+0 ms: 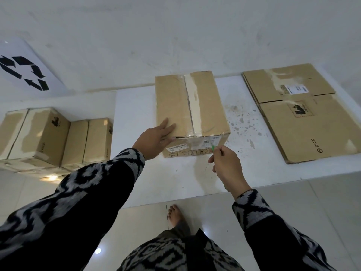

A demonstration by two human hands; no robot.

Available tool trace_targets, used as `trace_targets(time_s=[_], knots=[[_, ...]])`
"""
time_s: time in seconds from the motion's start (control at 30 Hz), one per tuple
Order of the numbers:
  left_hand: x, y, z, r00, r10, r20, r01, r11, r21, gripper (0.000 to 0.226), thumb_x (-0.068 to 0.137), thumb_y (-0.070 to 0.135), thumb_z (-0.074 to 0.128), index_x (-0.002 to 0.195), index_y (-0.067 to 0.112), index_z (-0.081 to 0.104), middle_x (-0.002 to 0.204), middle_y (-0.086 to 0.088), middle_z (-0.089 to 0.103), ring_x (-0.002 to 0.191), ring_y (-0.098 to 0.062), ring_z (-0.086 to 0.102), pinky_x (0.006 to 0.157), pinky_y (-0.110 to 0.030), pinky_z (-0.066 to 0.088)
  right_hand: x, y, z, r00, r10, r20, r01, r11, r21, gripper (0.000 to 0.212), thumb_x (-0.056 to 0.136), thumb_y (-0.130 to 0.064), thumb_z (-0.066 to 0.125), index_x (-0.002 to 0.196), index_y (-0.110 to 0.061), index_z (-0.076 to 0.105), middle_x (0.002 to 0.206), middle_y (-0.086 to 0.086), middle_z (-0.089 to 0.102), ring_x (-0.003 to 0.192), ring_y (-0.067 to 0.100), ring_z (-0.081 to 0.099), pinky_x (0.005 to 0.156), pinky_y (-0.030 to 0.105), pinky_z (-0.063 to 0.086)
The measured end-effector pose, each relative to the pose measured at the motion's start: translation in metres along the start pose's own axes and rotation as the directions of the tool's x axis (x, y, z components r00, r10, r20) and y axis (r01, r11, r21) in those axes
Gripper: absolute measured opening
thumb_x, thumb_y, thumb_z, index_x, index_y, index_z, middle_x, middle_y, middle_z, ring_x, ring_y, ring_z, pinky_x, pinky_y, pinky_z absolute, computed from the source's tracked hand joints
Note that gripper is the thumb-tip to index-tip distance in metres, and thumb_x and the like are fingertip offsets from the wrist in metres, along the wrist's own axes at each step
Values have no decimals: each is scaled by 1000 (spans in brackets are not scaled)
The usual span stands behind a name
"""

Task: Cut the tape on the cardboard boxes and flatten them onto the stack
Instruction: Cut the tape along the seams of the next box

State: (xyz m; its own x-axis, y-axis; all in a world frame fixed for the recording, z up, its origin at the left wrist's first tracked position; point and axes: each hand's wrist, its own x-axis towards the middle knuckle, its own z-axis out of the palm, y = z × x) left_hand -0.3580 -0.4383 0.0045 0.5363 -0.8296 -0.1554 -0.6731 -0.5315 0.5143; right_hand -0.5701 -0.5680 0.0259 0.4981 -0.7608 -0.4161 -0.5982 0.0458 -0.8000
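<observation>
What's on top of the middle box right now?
On the middle box, a tape strip runs along the closed top seam, and the left hand rests flat at its near-left corner. Contents hidden.

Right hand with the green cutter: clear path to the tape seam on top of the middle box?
Probably yes. The right hand holds the green cutter at the box's near face, and the tape seam lies uncovered; the left hand rests left of it.

White wall (175,36) standing behind a stained white table (244,163); glossy tiled floor (136,231) reflecting lamps beneath it.
</observation>
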Motion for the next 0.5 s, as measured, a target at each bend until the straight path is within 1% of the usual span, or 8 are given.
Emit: trace_targets(time_s=[0.1,0.17,0.3,0.37,0.5], knots=[[1,-1,0,1000,-13,1,13,1000,-13,52,99,48,51,148,37,39,162,13,17,140,-14,41,113,-27,32,4,-2,4,1000,12,24,-13,999,31,27,103,-25,40,91,-16,61,79,-4,67,54,12,51,44,20,37],[1,0,1,1000,-17,4,17,1000,-21,52,98,47,52,148,36,40,162,12,18,140,-15,40,113,-27,32,8,-2,9,999,22,41,-25,998,65,26,103,-26,40,93,-17,63,81,-2,67,56,14,51,47,23,37],[1,1,2,1000,-27,-14,26,999,-35,52,98,45,54,148,35,41,161,12,19,140,-15,40,113,-26,31,17,-7,19,999,27,26,-28,998,63,28,102,-22,38,97,-21,65,80,0,67,58,15,49,55,29,39],[0,2,4,999,-36,-18,35,999,-37,52,98,44,54,148,35,41,161,12,19,140,-17,41,114,-28,32,18,-8,21,999,30,15,-31,996,78,29,102,-21,37,95,-22,65,79,0,65,58,16,48,56,29,39],[-1,2,7,999,-33,-32,32,999,-30,51,99,44,54,148,35,41,161,12,20,139,-16,41,112,-26,31,18,-4,20,999,46,16,-47,997,64,30,101,-20,38,91,-22,66,77,-1,64,59,16,48,55,29,38]])
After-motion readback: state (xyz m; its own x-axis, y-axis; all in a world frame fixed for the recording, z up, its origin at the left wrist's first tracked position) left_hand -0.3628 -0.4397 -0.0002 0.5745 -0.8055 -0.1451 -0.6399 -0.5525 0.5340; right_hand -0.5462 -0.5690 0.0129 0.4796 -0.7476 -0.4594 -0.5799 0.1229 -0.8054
